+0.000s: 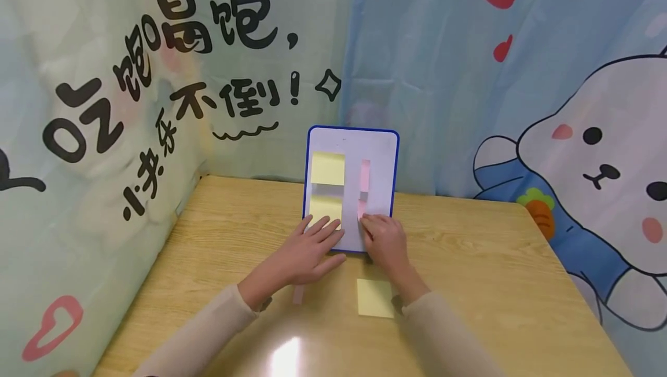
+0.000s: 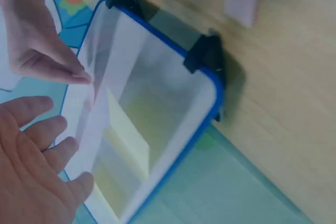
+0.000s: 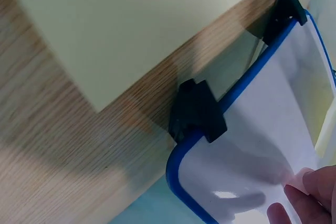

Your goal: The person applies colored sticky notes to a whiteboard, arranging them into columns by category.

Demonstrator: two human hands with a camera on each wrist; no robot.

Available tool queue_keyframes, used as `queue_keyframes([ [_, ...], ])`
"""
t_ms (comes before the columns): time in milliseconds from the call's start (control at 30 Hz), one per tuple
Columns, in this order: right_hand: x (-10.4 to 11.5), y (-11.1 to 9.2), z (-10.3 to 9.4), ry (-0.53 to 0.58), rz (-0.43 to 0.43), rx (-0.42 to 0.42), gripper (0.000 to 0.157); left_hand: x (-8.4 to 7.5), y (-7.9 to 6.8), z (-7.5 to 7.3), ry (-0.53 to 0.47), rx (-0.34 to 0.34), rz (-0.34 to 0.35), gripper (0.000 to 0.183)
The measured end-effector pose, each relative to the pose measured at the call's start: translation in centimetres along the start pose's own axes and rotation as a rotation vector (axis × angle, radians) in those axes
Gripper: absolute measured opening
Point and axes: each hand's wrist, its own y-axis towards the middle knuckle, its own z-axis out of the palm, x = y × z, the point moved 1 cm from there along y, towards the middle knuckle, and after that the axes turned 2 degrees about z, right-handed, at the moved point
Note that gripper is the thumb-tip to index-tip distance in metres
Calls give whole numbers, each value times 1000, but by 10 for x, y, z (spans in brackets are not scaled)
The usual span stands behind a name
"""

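A small whiteboard [image 1: 379, 151] with a blue frame stands upright at the back of the table. Two yellow sticky notes, an upper one [image 1: 327, 168] and a lower one [image 1: 324, 208], are on its left side. To their right are two narrow pink sticky notes, one higher [image 1: 365, 174] and one lower [image 1: 361, 208]. My right hand [image 1: 387, 242] pinches the lower pink sticky note between thumb and finger, against the board. With fingers spread, my left hand [image 1: 308, 254] overlaps the lower yellow note in the head view. Its fingertips [image 2: 81, 186] are near the board's face.
Two black clips, one nearer [image 3: 197, 109] and one farther [image 3: 286, 14], hold the board's bottom edge as feet. A yellow sticky note [image 1: 375, 299] lies on the wooden table [image 1: 469, 284] by my right wrist. A pink strip [image 1: 298, 294] lies below my left hand. Printed curtains [image 1: 417, 76] hang behind.
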Motion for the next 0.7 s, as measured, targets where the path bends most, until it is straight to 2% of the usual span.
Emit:
queue_keyframes([
  [233,0,-2,-2,-19,10,41,19,-2,48,-1,89,69,25,64],
  [367,0,-1,-4,-27,26,69,21,1,70,1,119,103,32,64],
  [500,1,-1,-3,-45,34,82,18,4,82,1,155,119,46,64],
  [700,2,-3,-3,-62,10,70,20,5,88,-1,161,119,56,67],
])
